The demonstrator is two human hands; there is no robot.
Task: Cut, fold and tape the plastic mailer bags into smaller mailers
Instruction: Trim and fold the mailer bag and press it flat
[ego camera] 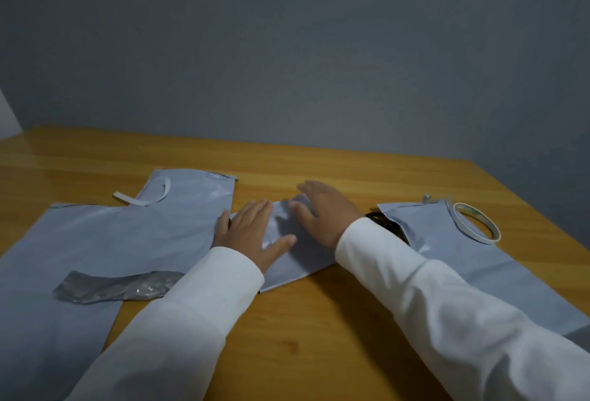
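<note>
Two hands, left (252, 231) and right (325, 212), press flat small mailer (287, 260).

A dark object (388, 226), perhaps scissors, lies mostly hidden behind the right sleeve (383, 250).

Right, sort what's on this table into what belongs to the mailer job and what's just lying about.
In use or needed:
- small mailer piece, pressed flat under the left hand and right hand
- tape roll, resting on the right mailer sheet
- large mailer sheets on the left
- dark object behind the right wrist, too hidden to identify

Lying about:
- white strip
- crumpled silver offcut
</note>
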